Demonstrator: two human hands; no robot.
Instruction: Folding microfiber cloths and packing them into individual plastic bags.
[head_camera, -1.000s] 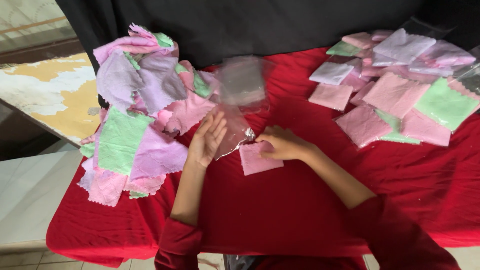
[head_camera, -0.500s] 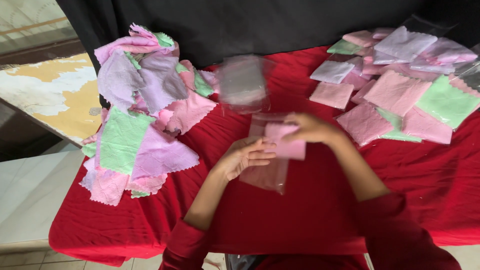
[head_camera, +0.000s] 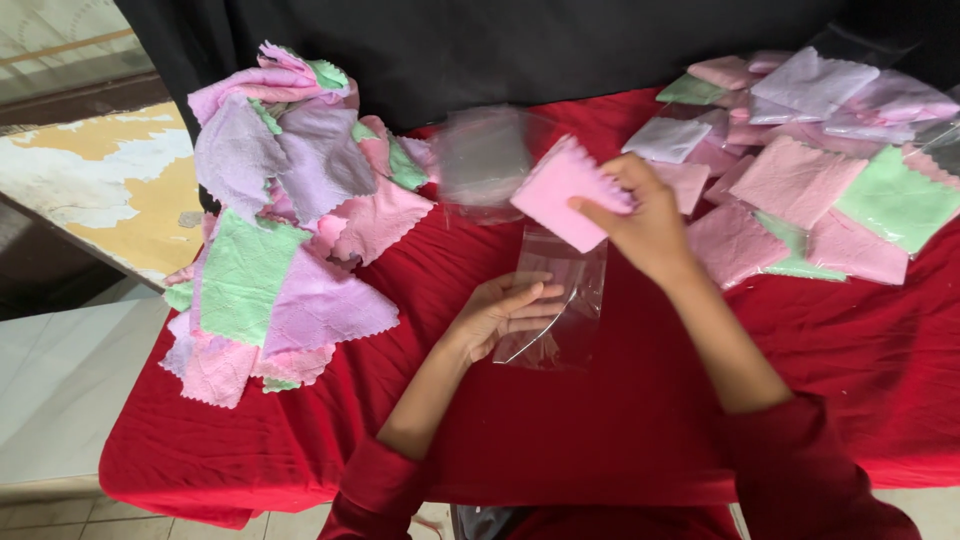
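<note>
Far out from the left hand: loose heap of unfolded cleaning cloths (head_camera: 290, 220), zigzag edges, in lilac, pink and green. They overlap too much for a firm count; well over a dozen by the look of it

Left hand (head_camera: 505, 310): palm partly up, fingers loosely spread, holding down the near edge of one clear plastic bag (head_camera: 555, 300), which lies flat on the red surface (head_camera: 620, 440). The bag's mouth seems turned away from the body; nothing shows inside it

Beyond the left hand, between the two hands and farther back: a blurred clear stack (head_camera: 485, 160), probably more empty bags. Number cannot be told

Right hand (head_camera: 640, 215): closed in a pinch on one folded pink cloth (head_camera: 565, 195), lifted clear of the surface, just above and beyond the bag. Cloth and bag are not touching

Out to the side of the right hand: spread of finished pieces (head_camera: 830, 170), cloths folded square, some shiny as if already bagged. Roughly a dozen or more in pink, green and lilac; the edge of the view cuts some off

Progress, as judged: current cloth is folded and in the hand, not yet in the bag. The finished spread says a fair share is done; the loose heap says about as much is left
</note>
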